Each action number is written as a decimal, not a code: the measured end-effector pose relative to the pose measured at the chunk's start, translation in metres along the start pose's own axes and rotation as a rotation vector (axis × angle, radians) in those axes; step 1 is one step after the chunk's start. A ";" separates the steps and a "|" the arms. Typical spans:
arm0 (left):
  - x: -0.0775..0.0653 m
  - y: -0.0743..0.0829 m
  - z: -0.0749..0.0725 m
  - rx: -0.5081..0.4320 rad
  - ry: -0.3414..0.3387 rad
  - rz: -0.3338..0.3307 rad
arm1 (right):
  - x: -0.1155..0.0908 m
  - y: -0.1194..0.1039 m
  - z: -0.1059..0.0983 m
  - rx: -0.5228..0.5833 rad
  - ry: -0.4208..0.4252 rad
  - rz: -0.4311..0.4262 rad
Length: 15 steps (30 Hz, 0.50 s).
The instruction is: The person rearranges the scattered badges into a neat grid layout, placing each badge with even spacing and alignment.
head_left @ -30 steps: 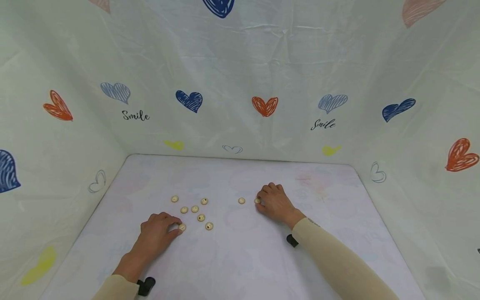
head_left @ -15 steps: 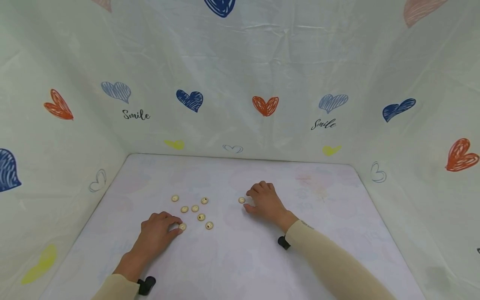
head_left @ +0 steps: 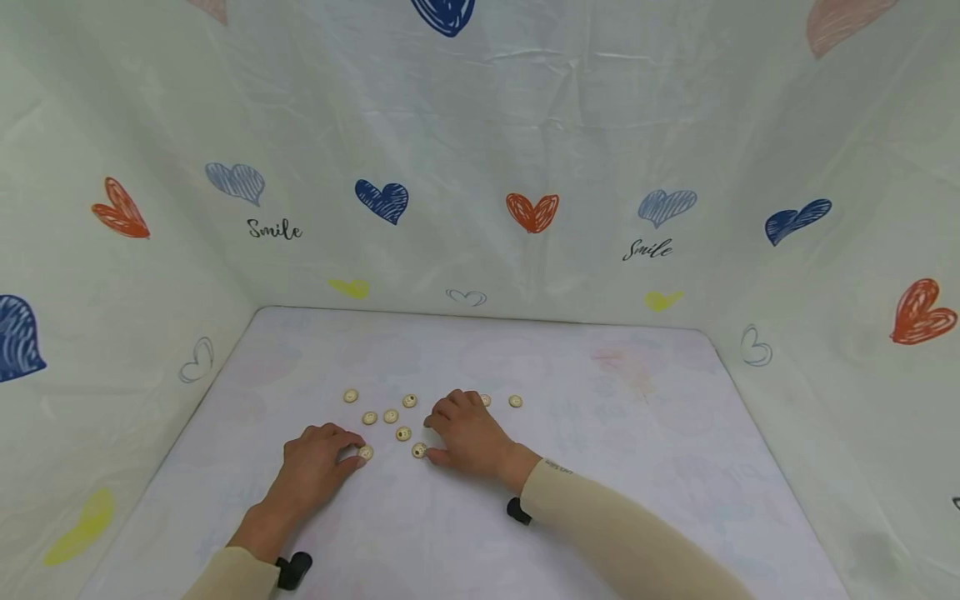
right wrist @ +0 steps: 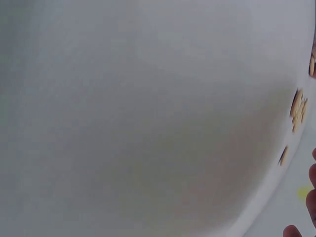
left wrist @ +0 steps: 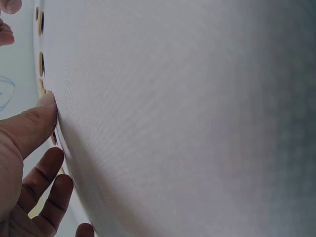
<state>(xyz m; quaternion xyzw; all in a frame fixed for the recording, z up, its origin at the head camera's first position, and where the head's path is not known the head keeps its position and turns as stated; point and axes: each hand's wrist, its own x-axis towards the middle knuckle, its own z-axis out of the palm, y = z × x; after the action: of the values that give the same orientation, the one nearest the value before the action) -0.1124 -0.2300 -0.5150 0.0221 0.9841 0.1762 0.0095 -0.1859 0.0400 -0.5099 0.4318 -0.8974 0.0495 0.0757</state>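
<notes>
In the head view my left hand point(head_left: 318, 467) pinches a small round wooden disc point(head_left: 365, 452) between thumb and forefinger, low over the table. The left wrist view shows that thumb point(left wrist: 32, 121) at the tabletop, the other fingers spread below it. My right hand point(head_left: 472, 437) is over the table with thumb and fingers apart. Its thumb tip is right at a disc with a dark spot point(head_left: 419, 450). Close to its forefinger lies another dark-spotted disc point(head_left: 403, 434). In the right wrist view only some fingertips point(right wrist: 311, 202) show at the edge.
Between and beyond the hands lie several more discs, among them one at the far left point(head_left: 351, 396) and one point(head_left: 516, 402) right of the right hand. A disc point(head_left: 486, 401) is partly hidden behind that hand. Heart-printed white sheeting point(head_left: 585, 150) walls the pale table point(head_left: 637, 500).
My right hand has let go of the far-right disc, which stays on the table, and has moved left and nearer to the dark-spotted discs. The left hand keeps its pinch in place.
</notes>
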 end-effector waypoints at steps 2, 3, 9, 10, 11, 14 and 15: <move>-0.001 0.000 0.000 0.002 0.002 -0.001 | 0.003 -0.006 0.003 -0.008 -0.031 -0.006; -0.001 0.000 0.001 0.002 0.001 -0.001 | 0.004 -0.008 0.004 -0.014 -0.043 -0.009; 0.000 0.001 0.000 0.002 -0.006 -0.003 | 0.005 -0.013 0.007 -0.037 -0.081 -0.024; 0.000 0.001 -0.001 0.000 -0.007 -0.004 | 0.005 -0.013 0.007 -0.043 -0.080 -0.026; 0.000 0.001 -0.001 -0.002 -0.009 -0.003 | 0.004 -0.014 0.007 -0.047 -0.082 -0.026; 0.001 0.002 -0.002 -0.002 -0.013 -0.002 | 0.004 -0.013 0.008 -0.057 -0.075 -0.030; 0.000 0.002 -0.002 -0.001 -0.013 -0.002 | 0.004 -0.013 0.008 -0.060 -0.073 -0.034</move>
<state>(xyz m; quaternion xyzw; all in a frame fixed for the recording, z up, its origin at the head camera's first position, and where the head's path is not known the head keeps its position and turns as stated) -0.1128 -0.2291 -0.5125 0.0222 0.9839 0.1767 0.0159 -0.1788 0.0276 -0.5173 0.4460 -0.8932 0.0053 0.0566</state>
